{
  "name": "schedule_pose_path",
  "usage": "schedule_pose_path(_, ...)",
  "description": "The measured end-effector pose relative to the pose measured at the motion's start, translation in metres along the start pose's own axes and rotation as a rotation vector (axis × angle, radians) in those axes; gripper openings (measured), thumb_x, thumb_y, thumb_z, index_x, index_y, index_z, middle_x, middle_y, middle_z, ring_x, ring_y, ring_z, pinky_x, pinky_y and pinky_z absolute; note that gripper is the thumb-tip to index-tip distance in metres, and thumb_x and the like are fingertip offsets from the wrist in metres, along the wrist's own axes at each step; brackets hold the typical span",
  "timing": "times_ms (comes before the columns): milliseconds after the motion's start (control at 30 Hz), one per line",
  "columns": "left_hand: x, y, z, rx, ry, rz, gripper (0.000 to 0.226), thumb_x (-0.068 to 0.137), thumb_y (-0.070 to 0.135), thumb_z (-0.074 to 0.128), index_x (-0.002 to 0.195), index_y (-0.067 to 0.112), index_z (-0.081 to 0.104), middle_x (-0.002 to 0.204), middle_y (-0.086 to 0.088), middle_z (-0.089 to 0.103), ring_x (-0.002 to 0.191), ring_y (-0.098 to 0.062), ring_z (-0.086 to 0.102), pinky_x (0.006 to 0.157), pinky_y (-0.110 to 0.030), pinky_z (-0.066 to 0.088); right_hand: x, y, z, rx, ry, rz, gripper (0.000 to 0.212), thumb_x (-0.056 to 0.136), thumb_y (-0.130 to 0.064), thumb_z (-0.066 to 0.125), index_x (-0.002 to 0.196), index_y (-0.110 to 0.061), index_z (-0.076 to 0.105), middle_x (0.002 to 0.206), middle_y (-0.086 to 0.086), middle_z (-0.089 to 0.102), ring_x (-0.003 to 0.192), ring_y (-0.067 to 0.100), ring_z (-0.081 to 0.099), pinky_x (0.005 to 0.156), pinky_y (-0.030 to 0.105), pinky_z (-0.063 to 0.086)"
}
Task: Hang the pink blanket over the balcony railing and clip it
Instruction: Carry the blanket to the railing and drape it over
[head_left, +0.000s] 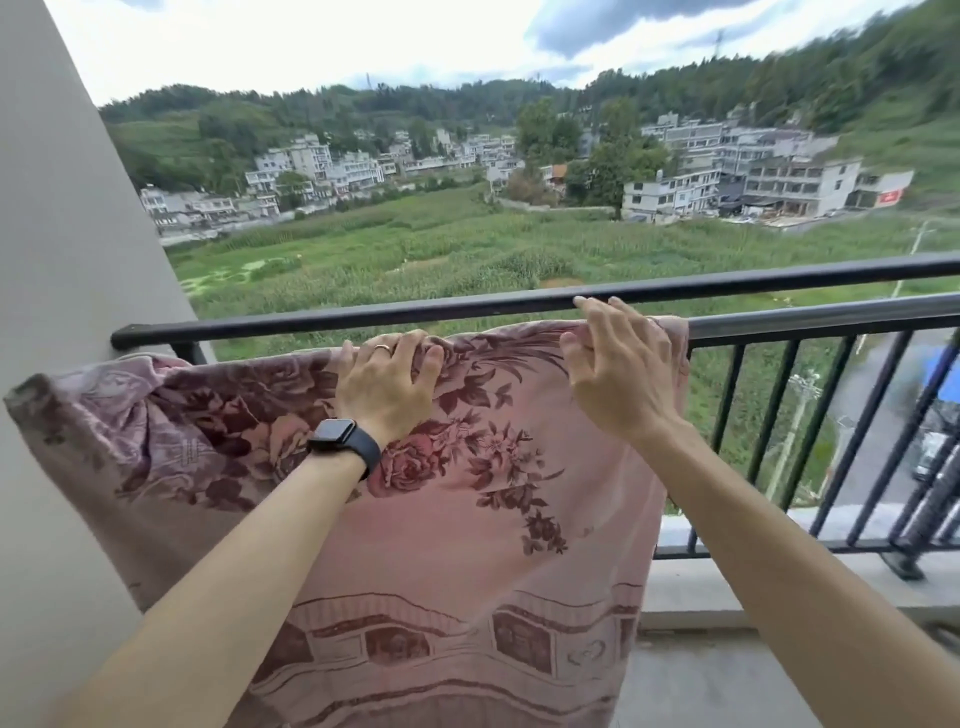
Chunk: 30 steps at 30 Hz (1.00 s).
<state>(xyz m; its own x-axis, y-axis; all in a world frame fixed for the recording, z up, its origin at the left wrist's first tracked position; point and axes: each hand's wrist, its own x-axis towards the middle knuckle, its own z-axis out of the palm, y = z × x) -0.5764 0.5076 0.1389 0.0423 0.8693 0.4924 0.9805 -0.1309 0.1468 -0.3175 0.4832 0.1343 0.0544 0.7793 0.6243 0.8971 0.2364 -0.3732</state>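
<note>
The pink blanket (467, 519), printed with dark red roses, hangs over the inner bar of the black balcony railing (810, 325) and drapes down toward me. My left hand (387, 379), with a ring and a black watch on its wrist, grips a bunched fold of the blanket at the top edge. My right hand (618, 364) lies with spread, straight fingers on the blanket's top edge near its right end, fingertips reaching toward the outer rail (311, 323). The blanket's left part sags lower, next to the wall. No clip is in view.
A grey wall (62, 260) stands at the left, close to the blanket's left corner. The railing's vertical bars (774, 410) run down to a concrete ledge (691, 587) at the right. Beyond lie green fields, white buildings and a road far below.
</note>
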Motion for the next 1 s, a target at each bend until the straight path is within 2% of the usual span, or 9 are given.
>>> schedule_pose_path(100, 0.014, 0.005, -0.012, 0.053, -0.136, -0.043, 0.054, 0.100, 0.055, 0.017, 0.130, 0.029, 0.054, 0.132, -0.011, 0.060, 0.126, -0.032, 0.051, 0.115, -0.056, 0.018, 0.011, -0.001, 0.007, -0.104, -0.229, -0.052, 0.048, 0.102, -0.052, 0.019, 0.143, -0.039, 0.043, 0.150, -0.008, 0.043, 0.142, 0.016, 0.030, 0.119, 0.046, 0.010)
schedule_pose_path(267, -0.003, 0.026, -0.016, 0.002, -0.107, 0.039, 0.043, 0.101, 0.048, 0.019, 0.119, 0.033, 0.056, 0.124, -0.003, 0.065, 0.119, -0.028, 0.054, 0.112, -0.056, 0.021, -0.003, 0.048, -0.026, -0.254, -0.144, 0.089, 0.054, 0.099, -0.064, 0.011, 0.119, -0.038, 0.053, 0.122, -0.002, 0.057, 0.122, 0.022, 0.045, 0.113, 0.041, 0.019)
schedule_pose_path(433, -0.012, 0.008, -0.003, -0.061, 0.025, 0.127, 0.046, 0.098, 0.053, 0.026, 0.138, 0.040, 0.044, 0.145, 0.005, 0.049, 0.141, -0.018, 0.035, 0.119, -0.056, 0.007, 0.005, 0.020, -0.006, -0.187, -0.071, 0.160, 0.043, 0.101, -0.050, 0.027, 0.124, -0.029, 0.057, 0.139, 0.002, 0.053, 0.140, 0.023, 0.032, 0.121, 0.051, 0.007)
schedule_pose_path(567, -0.029, -0.046, -0.009, -0.049, 0.139, 0.140, 0.047, 0.095, 0.049, 0.035, 0.140, 0.038, 0.042, 0.151, 0.002, 0.042, 0.143, -0.018, 0.032, 0.120, -0.053, 0.012, -0.010, -0.028, 0.026, -0.069, 0.030, -0.051, 0.048, 0.091, -0.045, 0.045, 0.132, -0.023, 0.057, 0.147, 0.000, 0.051, 0.146, 0.020, 0.030, 0.121, 0.051, 0.007)
schedule_pose_path(633, -0.039, -0.087, -0.014, -0.048, 0.163, 0.048, 0.047, 0.094, 0.048, 0.037, 0.139, 0.038, 0.043, 0.151, 0.003, 0.041, 0.142, -0.017, 0.034, 0.120, -0.052, 0.015, -0.013, -0.066, 0.052, -0.029, 0.016, -0.170, 0.051, 0.089, -0.048, 0.045, 0.131, -0.021, 0.058, 0.145, 0.000, 0.053, 0.145, 0.019, 0.032, 0.122, 0.052, 0.010)
schedule_pose_path(733, -0.053, -0.162, -0.024, -0.095, 0.297, -0.135, 0.045, 0.091, 0.044, 0.045, 0.134, 0.034, 0.048, 0.145, 0.005, 0.046, 0.132, -0.017, 0.043, 0.114, -0.048, 0.031, -0.012, -0.131, 0.090, 0.034, -0.027, -0.307, 0.055, 0.087, -0.053, 0.041, 0.129, -0.022, 0.059, 0.143, -0.001, 0.055, 0.145, 0.020, 0.035, 0.122, 0.053, 0.013)
schedule_pose_path(833, -0.064, -0.236, -0.037, -0.276, 0.466, -0.312, 0.040, 0.092, 0.026, 0.059, 0.131, 0.022, 0.053, 0.139, -0.002, 0.049, 0.116, 0.000, 0.046, 0.106, -0.022, 0.037, -0.005, -0.199, 0.125, 0.096, -0.060, -0.388, 0.053, 0.087, -0.056, 0.041, 0.127, -0.026, 0.057, 0.141, -0.002, 0.056, 0.144, 0.019, 0.036, 0.120, 0.054, 0.018)
schedule_pose_path(867, -0.066, -0.258, -0.040, -0.340, 0.506, -0.378, 0.040, 0.092, 0.021, 0.061, 0.131, 0.017, 0.053, 0.137, -0.005, 0.049, 0.115, -0.003, 0.047, 0.102, -0.017, 0.037, -0.002, -0.221, 0.135, 0.098, -0.075, -0.414, 0.053, 0.087, -0.057, 0.041, 0.127, -0.027, 0.057, 0.141, -0.003, 0.056, 0.144, 0.019, 0.036, 0.120, 0.053, 0.019)
schedule_pose_path(1000, -0.068, -0.336, -0.043, -0.475, 0.615, -0.637, 0.035, 0.096, 0.025, 0.054, 0.130, 0.019, 0.051, 0.130, -0.005, 0.051, 0.118, -0.020, 0.049, 0.097, -0.031, 0.040, 0.008, -0.305, 0.176, 0.144, -0.124, -0.490, 0.061, 0.089, -0.065, 0.037, 0.136, -0.029, 0.051, 0.146, -0.005, 0.052, 0.145, 0.017, 0.032, 0.121, 0.051, 0.020)
